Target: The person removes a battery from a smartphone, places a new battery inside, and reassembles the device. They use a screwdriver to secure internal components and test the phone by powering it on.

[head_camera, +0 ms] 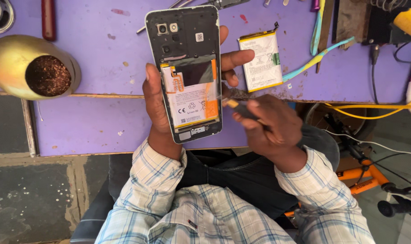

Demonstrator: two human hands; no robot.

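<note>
Purple bench (92,122) fills upper frame; phone (187,72) with its back cover off held upright at centre, above the bench edge; left hand (162,97) grip wraps it from behind, thumb on left edge, fingertips on right edge; battery in place, white label with orange tabs, camera openings at top; right hand (271,126) grip pinched on a thin tool (236,105), tip at phone's right edge; loose battery (261,61) lies upper right.

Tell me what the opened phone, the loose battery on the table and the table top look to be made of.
Opened phone, in the left hand: dark matt plastic inner frame, likely, with a pale metallic-looking rim.
Loose battery: a flat pouch wrapped in white printed film with yellow edges, slightly glossy.
Table top: a board with a purple painted or laminated face; worn edges show lighter material beneath, probably wood.
</note>
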